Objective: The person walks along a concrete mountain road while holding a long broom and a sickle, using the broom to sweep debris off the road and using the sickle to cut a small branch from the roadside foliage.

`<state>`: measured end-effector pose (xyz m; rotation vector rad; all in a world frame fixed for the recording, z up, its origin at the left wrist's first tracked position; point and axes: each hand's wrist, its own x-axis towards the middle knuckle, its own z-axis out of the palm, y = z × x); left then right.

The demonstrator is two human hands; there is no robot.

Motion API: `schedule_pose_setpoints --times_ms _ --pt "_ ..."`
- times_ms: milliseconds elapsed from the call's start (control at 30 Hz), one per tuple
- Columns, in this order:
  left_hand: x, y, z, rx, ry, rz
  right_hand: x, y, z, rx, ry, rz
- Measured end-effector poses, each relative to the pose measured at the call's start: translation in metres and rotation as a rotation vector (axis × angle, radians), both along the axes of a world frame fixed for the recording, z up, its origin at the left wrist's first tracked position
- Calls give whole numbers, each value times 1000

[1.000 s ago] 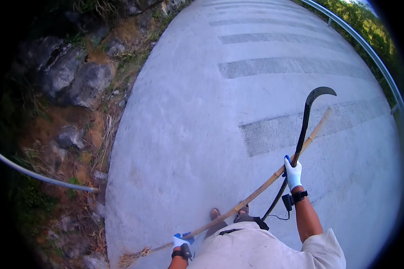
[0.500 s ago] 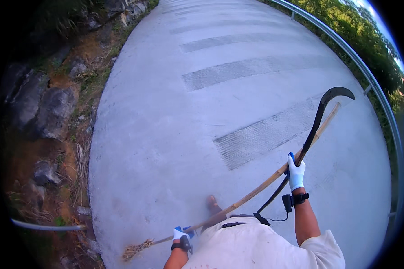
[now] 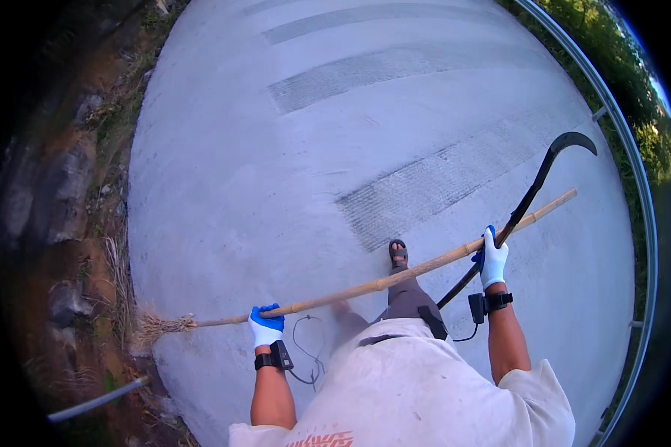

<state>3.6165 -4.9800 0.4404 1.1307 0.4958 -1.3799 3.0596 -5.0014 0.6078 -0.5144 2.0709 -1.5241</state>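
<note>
While left fingers clench a bamboo-handled broom, right fingers grasp it alongside a sickle.

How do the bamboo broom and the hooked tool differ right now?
The broom is pale tan; the hooked tool is dark. The broom ends in bristles at the left, the hooked tool in a curved blade at upper right. The left hand grips the broom but not the hooked tool. Both are long and slender and meet at the right hand.
</note>
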Motion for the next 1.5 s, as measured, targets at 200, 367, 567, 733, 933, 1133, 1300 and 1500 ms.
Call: schedule_pose_setpoints --times_ms 200,367,567,733,933,1133,1300,1500 --pt "-39 -18 -10 196 34 174 -39 -102 -19 39 -75 117" --pt "-94 -17 26 441 56 334 -59 -213 -7 84 -111 253" --pt "-187 -2 28 465 289 545 -86 -345 20 69 -28 532" --pt "-236 -18 21 400 357 675 -48 -437 39 40 43 740" --pt "-251 -54 -33 444 480 781 2 -504 61 -45 57 861" --pt "-222 -193 -38 386 465 560 -1 -561 84 -145 69 763" --pt "-181 -277 -22 182 342 591 -14 -582 92 -153 142 603" --pt "-117 -313 9 -187 238 718 10 -575 77 -131 -18 581"
